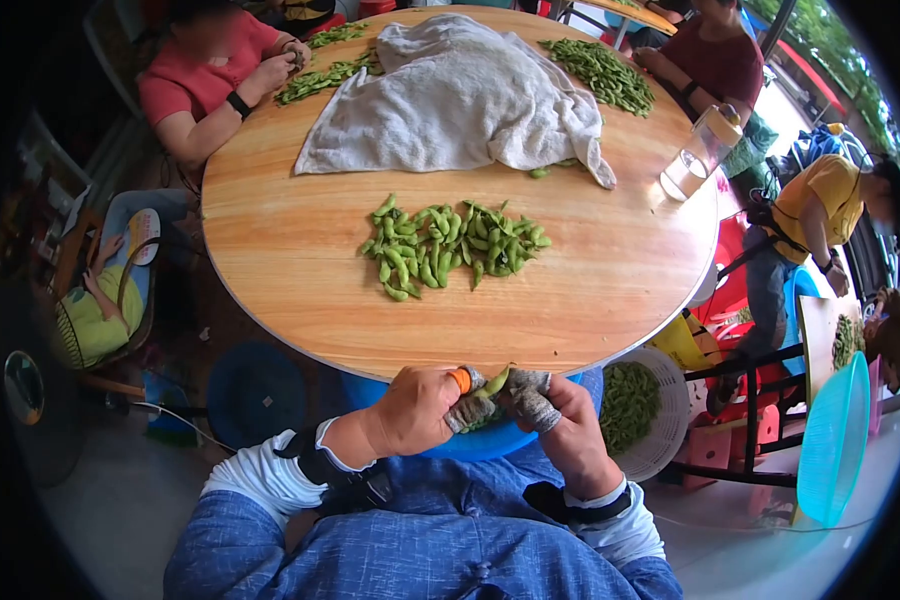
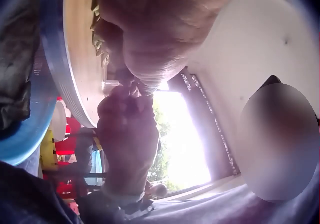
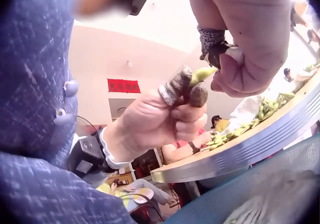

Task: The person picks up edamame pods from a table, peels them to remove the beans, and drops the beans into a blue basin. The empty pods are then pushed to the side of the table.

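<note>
Between the covered thumb and finger of my left hand a green pod is pinched, in front of the table's near edge. My right hand, its thumb and finger also in grey covers, touches or nearly touches the pod's other end; in the right wrist view the pod points from the left hand toward the right hand. Below both hands is a blue basin. On the table lies a loose pile of green pods. The left wrist view shows the hands darkly, without the pod.
A white cloth covers a mound mid-table, with more pods beyond. A clear jug stands at the table's right. A white basket of pods is right of my lap. Other people sit around the table.
</note>
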Demonstrator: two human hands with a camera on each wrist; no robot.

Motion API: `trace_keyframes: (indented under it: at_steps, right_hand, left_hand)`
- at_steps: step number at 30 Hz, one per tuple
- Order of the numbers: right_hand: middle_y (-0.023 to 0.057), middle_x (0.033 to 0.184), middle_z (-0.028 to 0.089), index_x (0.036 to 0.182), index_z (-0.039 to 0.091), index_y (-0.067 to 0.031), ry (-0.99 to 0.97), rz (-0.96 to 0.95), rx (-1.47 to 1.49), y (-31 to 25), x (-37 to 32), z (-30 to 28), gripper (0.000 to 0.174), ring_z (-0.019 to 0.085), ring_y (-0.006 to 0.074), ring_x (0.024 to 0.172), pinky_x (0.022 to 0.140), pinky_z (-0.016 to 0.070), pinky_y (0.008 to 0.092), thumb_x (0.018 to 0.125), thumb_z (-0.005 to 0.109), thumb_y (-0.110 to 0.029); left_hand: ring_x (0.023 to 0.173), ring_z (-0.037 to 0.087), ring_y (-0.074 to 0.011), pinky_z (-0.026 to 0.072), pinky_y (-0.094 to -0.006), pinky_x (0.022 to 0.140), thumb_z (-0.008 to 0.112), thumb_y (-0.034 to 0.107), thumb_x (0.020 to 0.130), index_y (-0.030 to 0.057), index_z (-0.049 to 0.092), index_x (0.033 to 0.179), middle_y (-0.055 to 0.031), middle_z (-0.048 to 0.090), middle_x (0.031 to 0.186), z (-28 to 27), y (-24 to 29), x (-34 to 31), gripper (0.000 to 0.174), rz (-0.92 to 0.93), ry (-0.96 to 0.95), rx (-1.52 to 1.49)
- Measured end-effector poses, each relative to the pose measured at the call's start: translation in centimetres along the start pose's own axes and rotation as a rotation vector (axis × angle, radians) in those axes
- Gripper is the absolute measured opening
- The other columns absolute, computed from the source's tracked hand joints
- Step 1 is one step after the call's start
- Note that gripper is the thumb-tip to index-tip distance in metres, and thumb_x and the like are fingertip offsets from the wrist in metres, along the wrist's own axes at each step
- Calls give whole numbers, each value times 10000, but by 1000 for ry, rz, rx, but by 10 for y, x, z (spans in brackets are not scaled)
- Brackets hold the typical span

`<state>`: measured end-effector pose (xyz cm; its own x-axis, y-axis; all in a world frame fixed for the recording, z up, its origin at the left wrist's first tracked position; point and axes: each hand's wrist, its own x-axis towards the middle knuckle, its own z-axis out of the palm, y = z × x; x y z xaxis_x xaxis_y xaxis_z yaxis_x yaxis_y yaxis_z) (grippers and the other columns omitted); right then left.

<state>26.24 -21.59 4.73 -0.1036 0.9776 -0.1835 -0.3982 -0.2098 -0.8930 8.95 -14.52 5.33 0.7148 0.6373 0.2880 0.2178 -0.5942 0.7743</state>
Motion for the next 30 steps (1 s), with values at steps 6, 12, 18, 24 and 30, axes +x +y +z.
trace_keyframes:
  at_steps: [6, 12, 18, 24, 30]
  right_hand:
    - [5, 727, 553, 864, 563, -1, 35, 40, -24, 3, -2, 4, 250, 449, 60, 615, 562, 350, 190, 802, 564, -243]
    - [-8, 788, 555, 918, 551, 8, 18, 59, -9, 6, -3, 2, 198, 454, 47, 662, 588, 360, 181, 811, 550, -159]
    - [21, 883, 576, 959, 542, 19, -6, 21, -67, 11, -3, 0, 169, 514, 86, 796, 722, 409, 220, 824, 517, -81]
    - [36, 910, 582, 977, 533, 20, -47, 32, 76, 21, -1, -1, 187, 525, 99, 828, 744, 416, 235, 822, 522, -84]
    - [42, 929, 576, 981, 527, 17, -170, -146, 182, 41, 7, -6, 216, 526, 107, 835, 737, 418, 239, 816, 541, -122]
  left_hand:
    - [664, 538, -268, 442, -347, 549, 578, 74, 553, -4, 571, 780, -124, 540, 733, -1, -8, -5, 240, 164, -89, 391]
    - [615, 512, -218, 428, -326, 504, 571, 94, 584, 20, 530, 629, -82, 486, 639, -6, -5, -3, 96, 234, -130, 484]
    - [589, 501, -198, 424, -319, 492, 554, 97, 622, 28, 510, 571, -61, 450, 594, -3, -7, -6, 97, 239, -145, 544]
    - [626, 515, -227, 437, -323, 534, 546, 80, 659, 21, 560, 753, -88, 504, 660, 5, -15, -17, 112, 157, -115, 314]
    - [632, 510, -171, 421, -272, 609, 493, 129, 810, 27, 536, 989, -69, 542, 730, 24, -25, -20, 211, 29, 24, -435]
